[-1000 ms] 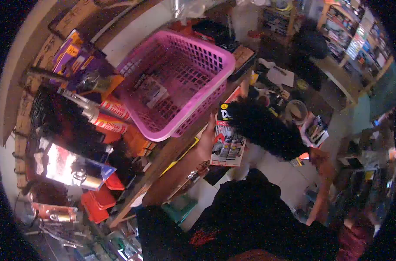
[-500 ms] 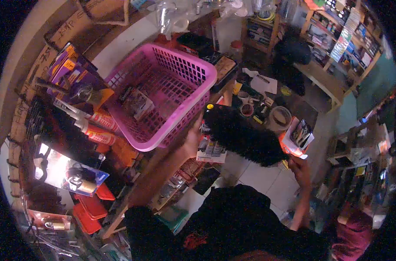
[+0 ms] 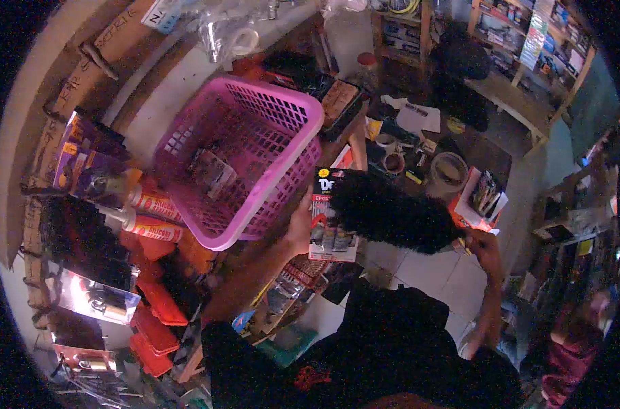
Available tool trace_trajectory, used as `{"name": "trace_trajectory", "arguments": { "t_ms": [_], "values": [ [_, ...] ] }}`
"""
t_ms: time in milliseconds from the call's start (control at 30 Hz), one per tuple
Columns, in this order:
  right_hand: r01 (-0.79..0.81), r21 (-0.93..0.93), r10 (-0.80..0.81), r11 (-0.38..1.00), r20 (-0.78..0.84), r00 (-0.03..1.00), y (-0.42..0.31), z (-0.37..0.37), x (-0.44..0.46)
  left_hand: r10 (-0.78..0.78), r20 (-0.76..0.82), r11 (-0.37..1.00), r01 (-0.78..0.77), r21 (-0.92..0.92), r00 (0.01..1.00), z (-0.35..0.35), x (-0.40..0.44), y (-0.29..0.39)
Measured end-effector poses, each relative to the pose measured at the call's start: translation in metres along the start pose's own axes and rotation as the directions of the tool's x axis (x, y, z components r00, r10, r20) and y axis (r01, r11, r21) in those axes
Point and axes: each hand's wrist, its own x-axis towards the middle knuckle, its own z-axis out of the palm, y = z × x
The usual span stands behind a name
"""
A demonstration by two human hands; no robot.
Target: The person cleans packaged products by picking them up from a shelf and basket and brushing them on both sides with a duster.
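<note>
Head view, dim light, dark rim around the frame. I log both hands as occupied. The left hand (image 3: 299,226), near the centre, grips the left edge of an epoxy pack (image 3: 333,240); most of its fingers are hidden behind the card, so I cannot tell how they lie. The pack stands nearly upright at mid-frame, printed face toward my camera, with "EPOX" legible on a red band.

The right hand (image 3: 486,251), right of centre, is closed around the handle end of a black fluffy duster (image 3: 396,217). I see the duster slanting up and leftward, its tip overlapping the right part of the pack. Contact between them: I cannot tell from this angle.

Surroundings: a pink basket (image 3: 277,196) sits left of and above the pack, tilted in my view, with a small packet (image 3: 215,173) inside. Left of the basket I read "SILICONE" on a tube (image 3: 152,229). A shiny blister pack (image 3: 97,298) reflects light at lower left; red pieces (image 3: 150,342) lie beside it. Above and right of the duster I note a round container (image 3: 449,172) and a white sheet (image 3: 419,117). Wooden shelves occupy the upper right.
</note>
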Motion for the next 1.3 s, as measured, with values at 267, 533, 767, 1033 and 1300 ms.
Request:
{"name": "trace_trajectory", "arguments": {
  "t_ms": [267, 533, 767, 1033, 1300],
  "values": [
    [0.344, -0.146, -0.359, 0.927, -0.088, 0.929, -0.039, 0.050, 0.021, 0.256, -0.447, 0.945, -0.126, 0.301, 0.857, 0.003, -0.015, -0.009],
    [-0.058, 0.071, 0.056, 0.996, 0.036, 0.998, -0.001, 0.014, 0.009, 0.315, -0.451, 0.896, -0.104, 0.433, 0.835, 0.032, -0.005, -0.010],
    [0.076, -0.104, -0.075, 0.992, 0.009, 0.997, -0.036, 0.044, 0.011, 0.107, 0.006, 0.961, -0.105, 0.256, 0.994, -0.039, -0.005, 0.001],
    [0.250, -0.155, -0.284, 0.956, -0.272, 0.919, -0.008, 0.020, 0.006, 0.277, -0.506, 0.886, -0.013, 0.463, 0.817, 0.044, -0.001, -0.014],
    [0.221, 0.131, -0.182, 0.966, -0.257, 0.949, -0.026, 0.051, 0.010, -0.020, -0.248, 0.973, 0.076, 0.219, 0.969, -0.005, 0.000, -0.004]
  ]
}}
